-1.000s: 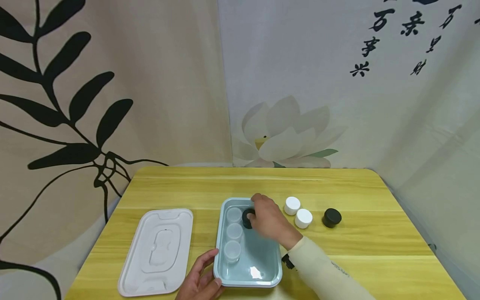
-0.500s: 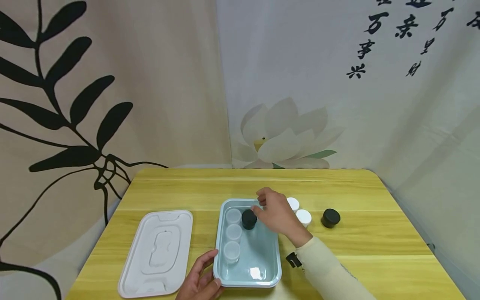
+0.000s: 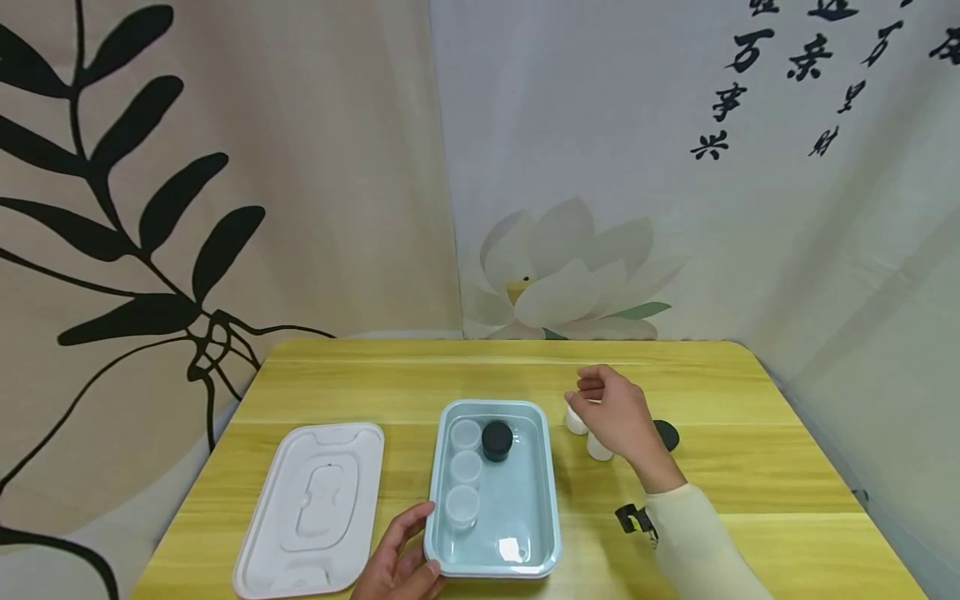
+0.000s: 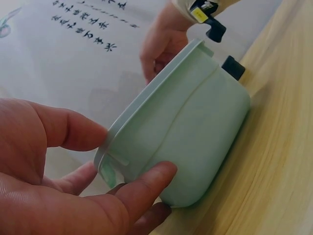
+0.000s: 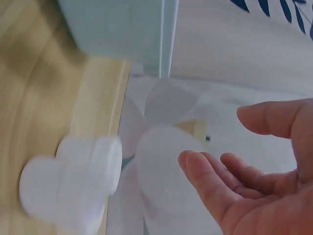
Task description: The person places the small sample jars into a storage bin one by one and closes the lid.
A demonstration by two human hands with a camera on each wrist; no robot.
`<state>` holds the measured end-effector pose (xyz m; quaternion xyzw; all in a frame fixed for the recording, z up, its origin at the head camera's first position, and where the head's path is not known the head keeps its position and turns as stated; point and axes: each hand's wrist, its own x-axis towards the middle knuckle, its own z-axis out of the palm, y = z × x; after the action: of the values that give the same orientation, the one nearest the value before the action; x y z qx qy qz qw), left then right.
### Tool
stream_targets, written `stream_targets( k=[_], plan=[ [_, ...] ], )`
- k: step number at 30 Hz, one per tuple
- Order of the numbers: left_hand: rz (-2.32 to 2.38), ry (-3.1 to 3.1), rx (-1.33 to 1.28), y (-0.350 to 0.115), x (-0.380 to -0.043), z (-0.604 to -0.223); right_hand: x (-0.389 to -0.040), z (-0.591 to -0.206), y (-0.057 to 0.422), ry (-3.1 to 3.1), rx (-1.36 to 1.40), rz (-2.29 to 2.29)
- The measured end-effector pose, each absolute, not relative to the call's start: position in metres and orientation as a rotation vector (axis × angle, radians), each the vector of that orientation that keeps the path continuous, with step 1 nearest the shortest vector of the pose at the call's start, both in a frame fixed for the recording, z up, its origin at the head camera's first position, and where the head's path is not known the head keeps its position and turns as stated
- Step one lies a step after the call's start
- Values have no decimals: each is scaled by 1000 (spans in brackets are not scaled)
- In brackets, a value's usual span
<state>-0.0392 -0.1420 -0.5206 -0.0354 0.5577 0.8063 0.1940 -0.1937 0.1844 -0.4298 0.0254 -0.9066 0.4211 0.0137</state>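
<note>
My left hand (image 3: 401,557) holds the front-left corner of a light-blue plastic box (image 3: 532,533), thumb and fingers against its rim and wall (image 4: 186,117). Inside stand three translucent round jars (image 3: 462,504) in a column along the left side, with a black jar (image 3: 497,440) beside the farthest one. To the box's right, my right hand (image 3: 618,417) hovers over two white jars (image 5: 63,188), partly covering them in the head view. Its thumb and fingers (image 5: 205,183) are apart with nothing between them. Another black jar (image 3: 666,435) is partly hidden behind the hand.
A white lid (image 3: 311,508) lies flat on the wooden table (image 3: 420,367), left of the box. Behind the table's far edge hangs a printed curtain (image 3: 360,167). A black device (image 3: 633,518) is strapped at my right wrist.
My right hand has let go of the black jar inside the box and moved right, out over the white jars. My left hand stays at the box's corner.
</note>
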Motion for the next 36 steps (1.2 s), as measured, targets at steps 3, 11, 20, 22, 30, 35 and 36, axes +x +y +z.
stream_targets(
  k=[3, 11, 20, 22, 30, 35, 36],
  plan=[
    [2258, 1563, -95, -143, -40, -521, -192, -431, 200, -2810, 28, 1307],
    [2256, 1545, -81, -143, -41, -522, -186, -437, 242, -2787, -58, 1248],
    [2258, 1551, -88, -143, -41, -523, -176, -451, 274, -2762, -204, 1261],
    [2260, 1554, -90, -143, -41, -523, -175, -457, 279, -2753, -241, 1279],
    [2270, 1556, -88, -142, -41, -523, -170, -479, 291, -2699, -364, 1399],
    [2264, 1559, -99, -142, -41, -522, -167, -488, 294, -2651, -414, 1416],
    [2264, 1557, -103, -142, -40, -522, -167, -489, 294, -2638, -420, 1420]
  ],
)
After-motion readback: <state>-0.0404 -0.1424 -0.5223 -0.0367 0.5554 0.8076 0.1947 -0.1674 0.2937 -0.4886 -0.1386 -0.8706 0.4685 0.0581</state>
